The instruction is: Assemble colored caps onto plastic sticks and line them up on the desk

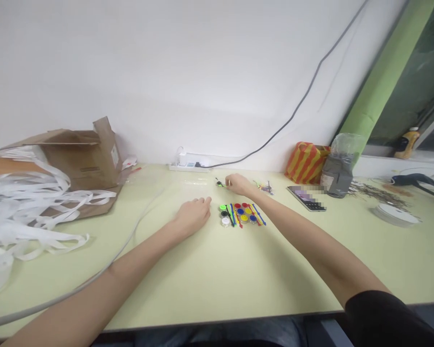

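My left hand (193,214) rests on the pale green table (210,270), fingers curled loosely, holding nothing, just left of a cluster of small coloured pots (238,213) with several thin coloured sticks lying among them. My right hand (238,184) reaches farther back, its fingers pinched together beside a tiny dark and green item (220,182); what it pinches is too small to name.
An open cardboard box (81,156) and a heap of white strips (25,202) fill the left. A power strip (189,165) lies by the wall. On the right stand a striped bag (305,161), a dark plastic bag (338,168), a phone (307,197) and a tape roll (398,214).
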A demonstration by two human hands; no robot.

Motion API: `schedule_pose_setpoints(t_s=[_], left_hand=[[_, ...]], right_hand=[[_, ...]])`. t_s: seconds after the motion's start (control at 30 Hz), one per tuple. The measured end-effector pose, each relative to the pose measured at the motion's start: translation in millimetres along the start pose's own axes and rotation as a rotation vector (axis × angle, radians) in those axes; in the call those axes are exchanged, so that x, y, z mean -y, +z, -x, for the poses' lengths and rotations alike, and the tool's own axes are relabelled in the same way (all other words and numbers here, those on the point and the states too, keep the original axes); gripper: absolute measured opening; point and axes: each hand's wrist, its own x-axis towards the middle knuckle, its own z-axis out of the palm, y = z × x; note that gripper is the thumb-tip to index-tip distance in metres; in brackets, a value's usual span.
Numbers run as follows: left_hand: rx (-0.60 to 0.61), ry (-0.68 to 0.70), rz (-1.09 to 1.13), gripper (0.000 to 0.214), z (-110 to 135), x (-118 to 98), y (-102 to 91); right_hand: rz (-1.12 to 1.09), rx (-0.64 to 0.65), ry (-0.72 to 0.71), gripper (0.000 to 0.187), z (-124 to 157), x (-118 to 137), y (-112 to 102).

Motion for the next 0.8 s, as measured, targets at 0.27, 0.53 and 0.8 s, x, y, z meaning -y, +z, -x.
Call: schedule_pose_setpoints(t_s=[0.27,0.53,0.8], left_hand=[[0.000,-0.017,-0.055,0.030,0.0,-0.7,-1.8],[-0.298,0.133,0.239,0.035,4.4,-25.9,-14.7],[-0.342,0.300,0.485,0.024,16.6,-46.5,-21.7]], right_hand=[[-0.113,0.040,-0.003,0.015,27.2,-9.3,-24.3],[-0.938,0.030,-0.208,0.010,102.9,6.9,-29.9],[-1.297,0.062,-0.307,0.023,155.6,39.6,-31.6]])
